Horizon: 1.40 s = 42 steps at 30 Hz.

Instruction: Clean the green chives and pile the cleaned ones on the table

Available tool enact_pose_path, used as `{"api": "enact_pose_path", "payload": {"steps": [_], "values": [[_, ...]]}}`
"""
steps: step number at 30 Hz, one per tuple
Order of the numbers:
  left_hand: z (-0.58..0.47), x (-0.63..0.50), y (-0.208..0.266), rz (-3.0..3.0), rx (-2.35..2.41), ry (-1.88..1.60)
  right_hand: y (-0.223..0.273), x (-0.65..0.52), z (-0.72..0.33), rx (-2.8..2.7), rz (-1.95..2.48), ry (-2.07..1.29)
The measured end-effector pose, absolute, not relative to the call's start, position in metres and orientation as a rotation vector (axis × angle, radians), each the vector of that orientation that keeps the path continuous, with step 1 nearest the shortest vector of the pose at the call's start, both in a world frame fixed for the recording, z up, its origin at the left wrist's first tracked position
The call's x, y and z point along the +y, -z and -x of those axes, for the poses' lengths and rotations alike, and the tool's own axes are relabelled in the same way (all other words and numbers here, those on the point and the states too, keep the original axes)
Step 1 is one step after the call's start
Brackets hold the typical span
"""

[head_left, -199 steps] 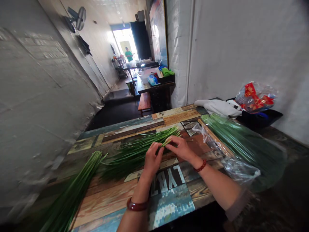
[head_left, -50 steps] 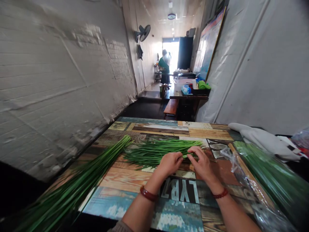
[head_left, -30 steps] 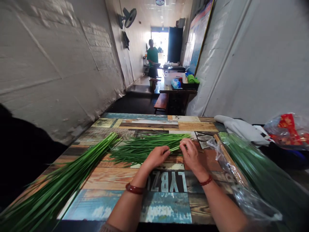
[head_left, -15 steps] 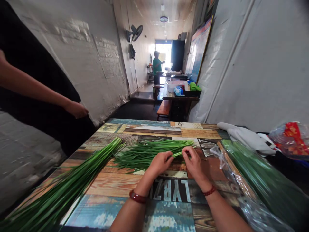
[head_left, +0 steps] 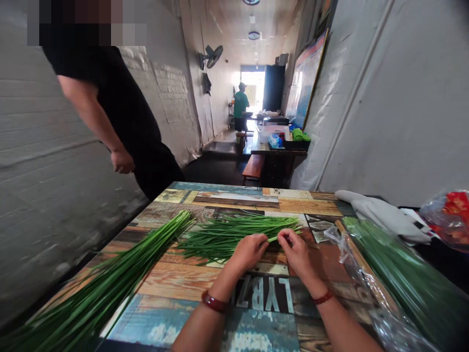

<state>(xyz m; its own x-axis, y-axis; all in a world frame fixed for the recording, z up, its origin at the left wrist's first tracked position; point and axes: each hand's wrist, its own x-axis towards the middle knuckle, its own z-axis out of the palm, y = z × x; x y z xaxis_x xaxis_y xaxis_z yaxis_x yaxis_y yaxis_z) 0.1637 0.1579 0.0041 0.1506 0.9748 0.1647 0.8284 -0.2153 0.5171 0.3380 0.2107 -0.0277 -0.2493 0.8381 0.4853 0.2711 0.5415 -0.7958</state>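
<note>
A bunch of garlic chives (head_left: 223, 234) lies across the middle of the patterned table (head_left: 176, 278), its pale stem ends pointing right. My left hand (head_left: 252, 250) is closed around a few chives near their stems. Just to its right, my right hand (head_left: 293, 244) pinches the pale ends of the same chives between thumb and forefinger. A short length of light green stem shows between the two hands. On the left of the table rests a larger pile of chives (head_left: 135, 264), stems toward the far side and leaves running to the near left corner.
At right, more chives (head_left: 403, 274) lie in clear plastic beside a wooden stick (head_left: 361, 259). Behind them are a white cloth (head_left: 384, 215) and a red package (head_left: 454, 210). A person in black (head_left: 120, 107) is at the left wall; another in green (head_left: 240, 102) stands far back.
The view has shifted slightly, and the person in black shows farther into it. The person in green has turned and lowered an arm. My hands stay at the chive stems.
</note>
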Motion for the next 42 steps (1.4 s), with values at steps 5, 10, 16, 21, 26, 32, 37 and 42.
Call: {"api": "enact_pose_path", "payload": {"steps": [5, 10, 16, 21, 26, 32, 37, 42], "values": [[-0.164, 0.160, -0.006, -2.106, 1.689, -0.710, 0.032, 0.215, -0.336, -1.621, 0.910, -0.937], [-0.163, 0.164, -0.006, -2.074, 1.620, -0.818, 0.027, 0.215, -0.334, -1.444, 0.855, -1.133], [-0.163, 0.164, -0.009, -1.996, 1.614, -0.869, 0.025, 0.213, -0.335, -1.532, 0.888, -1.123], [-0.163, 0.163, -0.008, -1.988, 1.581, -0.906, 0.029, 0.210, -0.331, -1.738, 0.892, -1.029], [-0.165, 0.162, -0.008, -2.003, 1.549, -0.898, 0.036, 0.211, -0.328, -1.752, 0.912, -1.014], [-0.166, 0.159, -0.011, -1.977, 1.494, -0.915, 0.042, 0.214, -0.326, -1.676, 0.826, -1.127], [-0.165, 0.161, -0.011, -1.963, 1.471, -0.929, 0.038, 0.213, -0.326, -1.660, 0.819, -1.190], [-0.164, 0.164, -0.009, -1.950, 1.528, -0.924, 0.026, 0.211, -0.330, -1.465, 0.859, -1.262]]}}
